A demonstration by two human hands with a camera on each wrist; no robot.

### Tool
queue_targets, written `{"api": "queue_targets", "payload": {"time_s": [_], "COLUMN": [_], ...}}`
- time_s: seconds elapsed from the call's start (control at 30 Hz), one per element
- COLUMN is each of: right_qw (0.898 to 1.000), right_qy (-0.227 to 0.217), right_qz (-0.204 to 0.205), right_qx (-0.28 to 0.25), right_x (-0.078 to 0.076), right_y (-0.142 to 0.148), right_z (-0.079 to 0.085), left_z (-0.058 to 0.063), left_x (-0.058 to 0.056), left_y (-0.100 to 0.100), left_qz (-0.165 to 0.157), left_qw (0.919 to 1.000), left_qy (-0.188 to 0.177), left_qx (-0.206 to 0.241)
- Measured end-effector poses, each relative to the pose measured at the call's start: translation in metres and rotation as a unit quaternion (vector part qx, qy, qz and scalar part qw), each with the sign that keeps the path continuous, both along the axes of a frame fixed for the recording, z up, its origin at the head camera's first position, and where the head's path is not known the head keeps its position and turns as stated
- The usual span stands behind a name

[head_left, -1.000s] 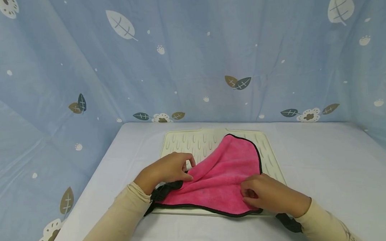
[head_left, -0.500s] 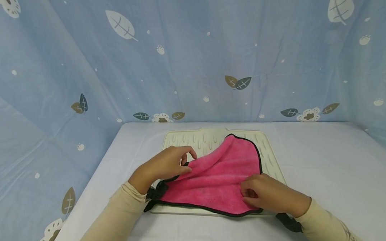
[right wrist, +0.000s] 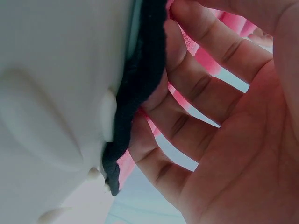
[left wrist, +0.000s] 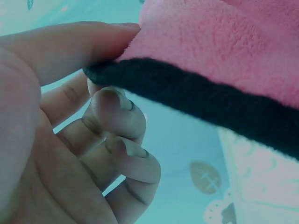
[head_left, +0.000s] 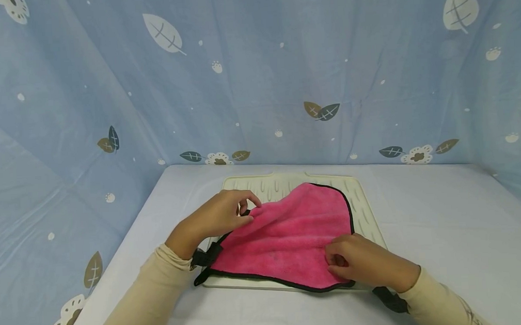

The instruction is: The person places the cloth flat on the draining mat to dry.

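Observation:
A pink towel [head_left: 286,253] with a black border lies spread over a cream ridged tray [head_left: 239,184]. My left hand [head_left: 219,214] pinches the towel's left far corner between thumb and fingers, holding it raised; the left wrist view shows the black-edged corner [left wrist: 140,77] at the fingertips. Near the towel's right edge, my right hand [head_left: 363,261] rests its fingertips on the cloth. Seen from the right wrist, its fingers [right wrist: 201,84] are only slightly bent and touch the pink side beside the black border [right wrist: 145,70].
The tray lies on a white-covered table [head_left: 442,222]. Blue curtain [head_left: 257,85] with leaf and flower prints encloses the back and left side. A black strap [head_left: 207,255] is on the left wrist and another strap [head_left: 389,300] on the right.
My left hand has moved away from me and slightly left with the towel's corner, so more of the tray is covered and the left fold has spread out. The right hand stays put.

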State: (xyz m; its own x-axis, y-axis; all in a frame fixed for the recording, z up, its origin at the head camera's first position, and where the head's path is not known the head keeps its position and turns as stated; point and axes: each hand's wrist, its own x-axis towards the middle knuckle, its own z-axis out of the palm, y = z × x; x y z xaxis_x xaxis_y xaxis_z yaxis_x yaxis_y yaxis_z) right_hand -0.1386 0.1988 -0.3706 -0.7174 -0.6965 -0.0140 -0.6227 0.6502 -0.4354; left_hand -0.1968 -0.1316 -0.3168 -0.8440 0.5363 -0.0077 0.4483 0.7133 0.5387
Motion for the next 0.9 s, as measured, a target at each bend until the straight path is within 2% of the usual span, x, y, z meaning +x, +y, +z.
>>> {"api": "queue_targets", "payload": {"time_s": [0.4,0.63,0.9], "right_qw": [1.0,1.0,1.0], "right_qy": [0.006,-0.001,0.001], "right_qz": [0.004,-0.004,-0.005], "right_qx": [-0.005,0.0,0.002], "right_x": [0.0,-0.001,-0.001], "right_y": [0.0,0.0,0.0], "right_z": [-0.002,-0.002,-0.002], "left_z": [-0.017,-0.024,-0.029], "left_x": [-0.001,0.001,0.001], "left_y": [0.007,0.012,0.014], "left_qz": [-0.018,-0.022,0.005], "left_qw": [0.9966,0.9966,0.9957], "left_qy": [-0.059,-0.05,-0.054], "left_qx": [-0.054,-0.062,-0.075]}}
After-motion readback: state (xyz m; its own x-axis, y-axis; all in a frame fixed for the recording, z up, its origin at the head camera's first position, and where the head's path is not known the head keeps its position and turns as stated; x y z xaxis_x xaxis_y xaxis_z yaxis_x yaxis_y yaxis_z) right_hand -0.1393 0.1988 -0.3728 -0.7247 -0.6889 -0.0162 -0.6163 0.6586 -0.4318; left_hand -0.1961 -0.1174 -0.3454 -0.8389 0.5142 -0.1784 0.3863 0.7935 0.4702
